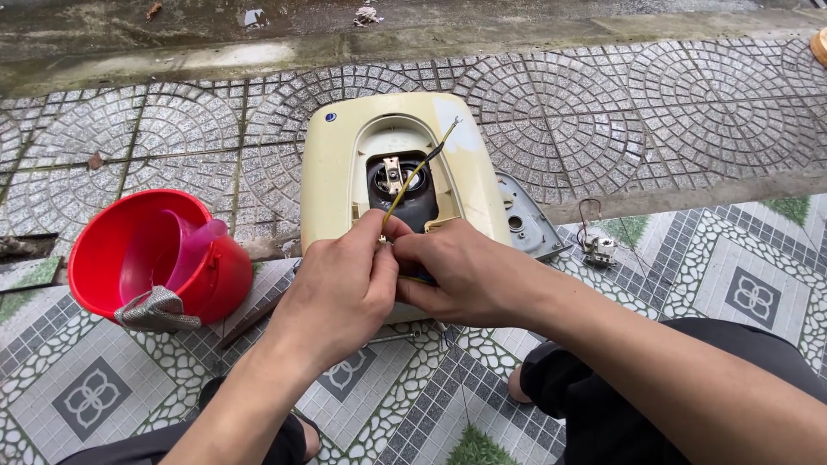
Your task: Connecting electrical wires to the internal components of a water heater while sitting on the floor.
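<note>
A cream plastic appliance housing (336,172) lies on the tiled ground, its middle opening showing a dark round part (412,200) with a metal piece inside. A thin yellow and black wire (418,172) rises from between my hands toward the upper right. My left hand (340,288) pinches the wire's lower end. My right hand (461,271) presses against the left one, fingers closed on the same wire and on something dark and blue that is mostly hidden beneath them.
A red bucket (95,258) with a pink scoop (194,245) and a grey cloth (155,310) stands at the left. A grey cover plate (525,224) and a small metal part with wires (597,248) lie to the right. A concrete kerb (413,39) runs along the back. My knees frame the bottom.
</note>
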